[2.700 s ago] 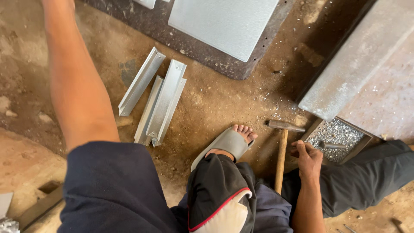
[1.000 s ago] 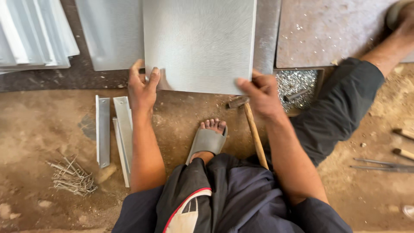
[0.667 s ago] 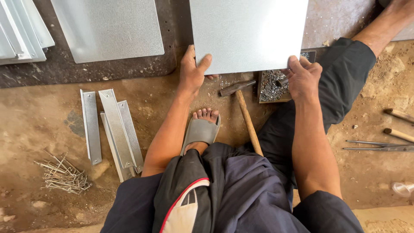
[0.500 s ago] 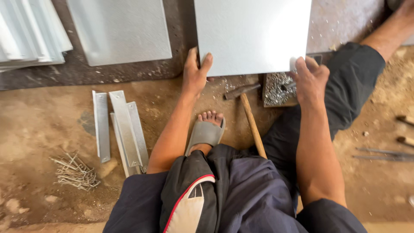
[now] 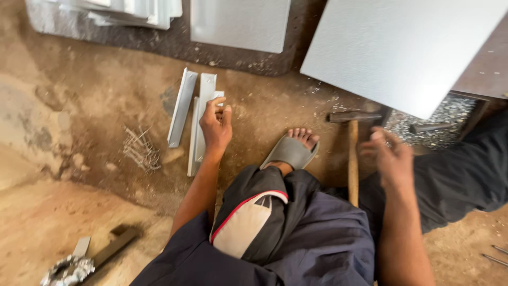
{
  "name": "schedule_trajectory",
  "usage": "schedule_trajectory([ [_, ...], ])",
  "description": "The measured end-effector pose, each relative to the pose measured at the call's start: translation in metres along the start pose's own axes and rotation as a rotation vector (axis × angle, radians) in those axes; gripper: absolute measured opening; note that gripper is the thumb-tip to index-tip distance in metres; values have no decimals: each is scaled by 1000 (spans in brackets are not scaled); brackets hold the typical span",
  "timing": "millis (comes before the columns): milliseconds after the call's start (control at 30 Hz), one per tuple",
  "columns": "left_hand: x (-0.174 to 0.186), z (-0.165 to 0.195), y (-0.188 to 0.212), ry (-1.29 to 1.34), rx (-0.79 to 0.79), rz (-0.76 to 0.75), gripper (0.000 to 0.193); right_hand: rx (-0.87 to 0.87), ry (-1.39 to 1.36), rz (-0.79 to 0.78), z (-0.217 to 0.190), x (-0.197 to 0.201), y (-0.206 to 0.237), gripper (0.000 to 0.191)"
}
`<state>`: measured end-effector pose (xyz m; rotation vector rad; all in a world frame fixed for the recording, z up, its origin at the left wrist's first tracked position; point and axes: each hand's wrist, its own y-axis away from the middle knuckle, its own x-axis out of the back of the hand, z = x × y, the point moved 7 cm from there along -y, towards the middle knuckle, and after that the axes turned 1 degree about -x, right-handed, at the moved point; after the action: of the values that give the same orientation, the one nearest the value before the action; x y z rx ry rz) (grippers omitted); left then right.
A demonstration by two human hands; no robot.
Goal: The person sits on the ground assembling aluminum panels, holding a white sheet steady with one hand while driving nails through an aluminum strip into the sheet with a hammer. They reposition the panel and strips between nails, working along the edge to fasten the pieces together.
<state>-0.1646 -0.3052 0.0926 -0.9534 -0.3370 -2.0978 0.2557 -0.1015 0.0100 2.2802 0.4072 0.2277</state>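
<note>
Down low, left hand [image 5: 216, 123] on metal strips' [image 5: 197, 119] edge.

We wear dark navy trousers [image 5: 296, 233] with a beige panel [image 5: 241, 233] edged in red piping near the left knee. Our arms are bare, with no sleeves in sight. A grey slide sandal [image 5: 288, 152] covers one foot, toes showing. Our left hand [image 5: 216, 126] and right hand [image 5: 391, 159] are ungloved, without rings.

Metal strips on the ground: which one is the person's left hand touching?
The left hand rests on the rightmost metal strip, fingers over its upper end. The leftmost strip lies apart, angled and untouched.
</note>
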Motion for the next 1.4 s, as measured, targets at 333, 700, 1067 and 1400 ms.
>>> schedule_trajectory([
  [333, 42, -36, 27, -602, -58, 118, 80, 453, -614, -13, -60, 27, -37, 18],
  [700, 69, 0, 10, -208, -129, -24, 71, 261, 114, -13, -7, 18, -25, 23],
  [1067, -148, 199, -91, -76, -364, -310, 78, 414, 370, 38, -19, 16, -21, 22],
  [1400, -225, 203, -130, -114, -604, -18, 89, 760, 450, 262, -83, 7, 35, 14],
])
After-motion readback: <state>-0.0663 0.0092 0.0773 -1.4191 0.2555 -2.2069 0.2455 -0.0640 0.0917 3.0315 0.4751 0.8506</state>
